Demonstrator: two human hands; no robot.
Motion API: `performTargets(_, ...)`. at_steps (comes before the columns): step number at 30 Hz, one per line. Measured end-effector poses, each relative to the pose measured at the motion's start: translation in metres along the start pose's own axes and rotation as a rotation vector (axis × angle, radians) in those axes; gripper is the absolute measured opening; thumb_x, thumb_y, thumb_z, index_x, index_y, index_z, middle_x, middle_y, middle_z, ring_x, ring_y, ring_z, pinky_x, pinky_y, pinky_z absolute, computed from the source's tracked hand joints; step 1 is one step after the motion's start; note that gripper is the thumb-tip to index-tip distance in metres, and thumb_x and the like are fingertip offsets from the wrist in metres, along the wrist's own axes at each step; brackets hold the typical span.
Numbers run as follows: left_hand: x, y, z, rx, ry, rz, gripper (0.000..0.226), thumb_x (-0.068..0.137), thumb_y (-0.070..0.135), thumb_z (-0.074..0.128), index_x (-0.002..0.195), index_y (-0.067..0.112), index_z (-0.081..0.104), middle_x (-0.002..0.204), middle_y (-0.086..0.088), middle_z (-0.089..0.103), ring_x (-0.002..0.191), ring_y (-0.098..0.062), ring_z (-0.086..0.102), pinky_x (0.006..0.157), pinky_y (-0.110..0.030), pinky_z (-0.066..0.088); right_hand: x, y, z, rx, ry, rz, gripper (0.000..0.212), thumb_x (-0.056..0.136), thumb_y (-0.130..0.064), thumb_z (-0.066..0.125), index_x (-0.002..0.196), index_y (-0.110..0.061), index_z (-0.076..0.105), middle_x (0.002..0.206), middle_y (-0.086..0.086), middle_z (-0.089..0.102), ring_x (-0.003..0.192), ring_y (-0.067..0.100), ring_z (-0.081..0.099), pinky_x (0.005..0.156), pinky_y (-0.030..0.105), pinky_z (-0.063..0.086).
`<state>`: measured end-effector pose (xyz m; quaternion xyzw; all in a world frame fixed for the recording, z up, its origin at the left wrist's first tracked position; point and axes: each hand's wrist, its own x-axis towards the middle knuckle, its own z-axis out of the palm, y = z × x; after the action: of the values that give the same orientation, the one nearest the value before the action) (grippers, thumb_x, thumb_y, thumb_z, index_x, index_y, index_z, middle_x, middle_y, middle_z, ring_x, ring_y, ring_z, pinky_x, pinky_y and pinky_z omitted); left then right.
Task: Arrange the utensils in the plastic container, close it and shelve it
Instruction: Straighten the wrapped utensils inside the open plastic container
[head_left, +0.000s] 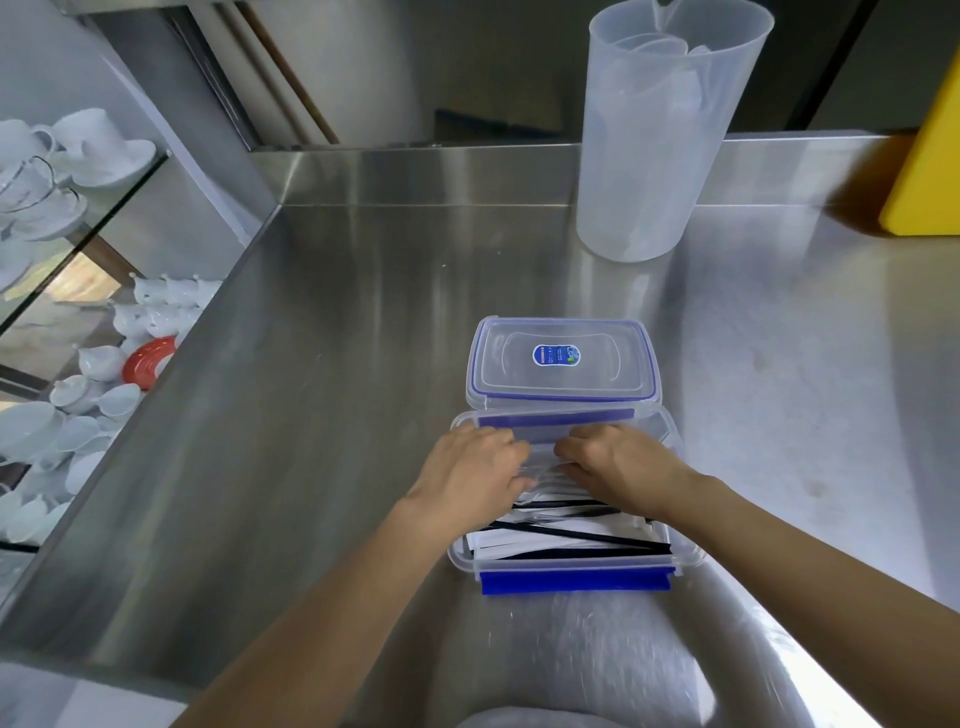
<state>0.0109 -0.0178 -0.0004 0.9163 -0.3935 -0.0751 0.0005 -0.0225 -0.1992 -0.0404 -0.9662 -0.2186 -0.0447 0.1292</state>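
A clear plastic container (563, 564) with blue clips stands open on the steel counter, near its front edge. It holds several white-wrapped utensils with black stripes (566, 540) and some clear plastic ones. Its lid (563, 358), with a blue sticker, lies flat just behind it. My left hand (470, 467) and my right hand (621, 465) are both inside the far half of the container, fingers curled down onto the clear utensils. The fingertips nearly meet in the middle and hide what lies under them.
A tall translucent jug (660, 135) stands at the back of the steel counter (337, 364). A yellow object (930, 171) sits at the far right. To the left, glass shelves (104, 218) carry white cups, saucers and a red dish (150, 361).
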Motion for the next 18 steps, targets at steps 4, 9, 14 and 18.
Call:
performTargets(4, 0.0025, -0.0012, 0.0055, 0.060, -0.018, 0.022, 0.031, 0.092, 0.035, 0.050, 0.118, 0.019, 0.058, 0.112, 0.000, 0.062, 0.110, -0.020, 0.055, 0.093, -0.031, 0.033, -0.0013, -0.0001, -0.0023, 0.019, 0.031, -0.007, 0.013, 0.066, -0.009, 0.077, 0.068, -0.006, 0.065, 0.062, 0.013, 0.068, 0.050, 0.032, 0.063, 0.045, 0.031, 0.051)
performTargets(9, 0.0048, 0.0011, 0.0081, 0.116, -0.027, 0.033, 0.025, 0.091, 0.022, 0.051, 0.114, 0.016, 0.060, 0.109, -0.004, 0.063, 0.106, -0.024, 0.056, 0.092, -0.033, 0.033, -0.0025, -0.0016, -0.0075, 0.009, 0.004, -0.072, 0.013, 0.064, -0.014, 0.080, 0.069, -0.011, 0.068, 0.064, 0.008, 0.068, 0.053, 0.027, 0.064, 0.048, 0.030, 0.052)
performTargets(14, 0.0043, 0.0008, 0.0079, 0.121, -0.034, 0.029, 0.026, 0.092, 0.025, 0.051, 0.114, 0.017, 0.059, 0.109, -0.003, 0.063, 0.107, -0.024, 0.056, 0.093, -0.033, 0.032, -0.0021, -0.0003, -0.0068, 0.003, -0.032, -0.038, 0.008, 0.069, -0.013, 0.076, 0.070, -0.009, 0.070, 0.066, 0.011, 0.069, 0.056, 0.030, 0.065, 0.051, 0.032, 0.053)
performTargets(18, 0.0046, 0.0027, 0.0075, 0.103, -0.028, 0.019, 0.026, 0.091, 0.031, 0.051, 0.112, 0.019, 0.061, 0.107, -0.001, 0.065, 0.105, -0.022, 0.057, 0.091, -0.033, 0.034, -0.0019, 0.0006, -0.0058, -0.016, -0.004, -0.034, 0.007, 0.065, -0.009, 0.076, 0.068, -0.009, 0.070, 0.063, 0.011, 0.068, 0.051, 0.029, 0.064, 0.047, 0.032, 0.053)
